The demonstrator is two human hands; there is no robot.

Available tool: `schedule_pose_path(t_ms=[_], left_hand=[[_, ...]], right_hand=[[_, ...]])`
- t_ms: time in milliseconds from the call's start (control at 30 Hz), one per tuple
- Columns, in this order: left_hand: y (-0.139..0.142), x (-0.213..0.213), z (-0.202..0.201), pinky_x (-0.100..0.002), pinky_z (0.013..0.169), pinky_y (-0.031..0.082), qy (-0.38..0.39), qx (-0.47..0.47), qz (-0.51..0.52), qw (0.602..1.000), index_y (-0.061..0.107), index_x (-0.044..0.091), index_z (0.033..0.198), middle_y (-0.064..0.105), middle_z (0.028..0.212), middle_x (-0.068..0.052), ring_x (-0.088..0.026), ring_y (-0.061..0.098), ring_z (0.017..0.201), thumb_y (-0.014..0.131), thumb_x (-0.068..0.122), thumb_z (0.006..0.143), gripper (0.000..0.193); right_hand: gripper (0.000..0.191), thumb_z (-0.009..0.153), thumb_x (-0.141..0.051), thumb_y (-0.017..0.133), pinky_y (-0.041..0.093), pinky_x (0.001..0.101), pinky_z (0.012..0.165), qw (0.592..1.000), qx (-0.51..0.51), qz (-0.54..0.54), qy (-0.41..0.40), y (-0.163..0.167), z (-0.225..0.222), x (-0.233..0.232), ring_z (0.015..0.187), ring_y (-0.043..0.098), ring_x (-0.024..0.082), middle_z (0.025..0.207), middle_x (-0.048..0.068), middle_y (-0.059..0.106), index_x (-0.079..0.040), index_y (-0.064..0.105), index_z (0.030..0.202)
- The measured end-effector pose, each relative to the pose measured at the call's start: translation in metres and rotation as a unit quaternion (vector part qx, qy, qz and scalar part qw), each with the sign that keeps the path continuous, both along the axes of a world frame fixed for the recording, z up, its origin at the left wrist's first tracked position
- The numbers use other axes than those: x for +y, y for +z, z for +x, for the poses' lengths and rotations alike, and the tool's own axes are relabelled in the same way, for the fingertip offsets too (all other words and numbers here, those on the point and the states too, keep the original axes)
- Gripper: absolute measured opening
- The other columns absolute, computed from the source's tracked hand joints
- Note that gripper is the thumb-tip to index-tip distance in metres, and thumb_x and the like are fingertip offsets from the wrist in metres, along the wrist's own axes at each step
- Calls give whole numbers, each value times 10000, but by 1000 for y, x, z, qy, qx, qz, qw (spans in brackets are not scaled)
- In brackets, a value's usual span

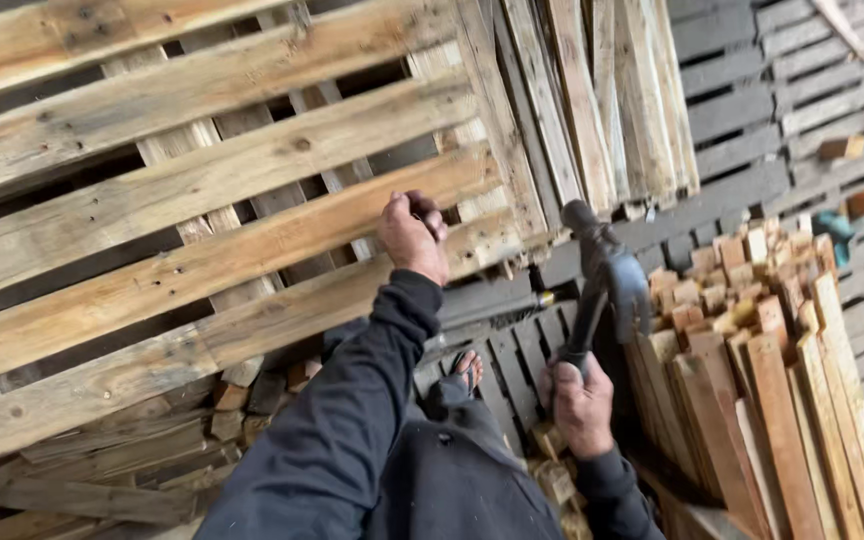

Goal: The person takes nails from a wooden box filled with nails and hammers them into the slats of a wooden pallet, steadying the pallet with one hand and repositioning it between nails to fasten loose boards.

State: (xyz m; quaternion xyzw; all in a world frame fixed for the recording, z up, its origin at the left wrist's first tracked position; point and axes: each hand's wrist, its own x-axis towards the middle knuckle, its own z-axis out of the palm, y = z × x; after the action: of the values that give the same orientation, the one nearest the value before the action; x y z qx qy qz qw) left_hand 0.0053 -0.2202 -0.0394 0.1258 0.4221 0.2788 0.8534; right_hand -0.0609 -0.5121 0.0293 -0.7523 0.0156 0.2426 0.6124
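left hand (412, 235) fingers grip pallet (202, 200) slat; right hand (580, 405) holds nail gun (607, 280).

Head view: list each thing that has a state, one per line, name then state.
wooden pallet: tilted on edge, gripped by left hand
nail gun: raised, held by right hand
stacked boards: piled, leaning
grey pallets: stood behind

Dark long sleeves, dark trousers
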Motion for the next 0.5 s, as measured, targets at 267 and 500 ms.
schedule_pose_path(t_ms=[267, 500], left_hand=[[-7, -18, -61, -404, 857, 628, -87, -187, -172, 963, 595, 2, 1165, 727, 1052, -187, -283, 712, 916, 379, -2, 989, 279], [-1, -16, -81, -445, 952, 613, -133, -255, -108, 952, 670, 6, 1146, 737, 1151, -174, -302, 722, 1031, 576, 63, 1044, 149]], right_hand=[[427, 985, -458, 597, 402, 275, 425, 976, 172, -131, -5, -20, -18, 3, 446, 468, 112, 611, 14, 543, -38, 598, 906], [426, 978, -468, 602, 411, 266, 426, 994, 112, -19, -3, -12, -42, 33, 456, 484, 108, 600, 18, 534, -48, 571, 912]])
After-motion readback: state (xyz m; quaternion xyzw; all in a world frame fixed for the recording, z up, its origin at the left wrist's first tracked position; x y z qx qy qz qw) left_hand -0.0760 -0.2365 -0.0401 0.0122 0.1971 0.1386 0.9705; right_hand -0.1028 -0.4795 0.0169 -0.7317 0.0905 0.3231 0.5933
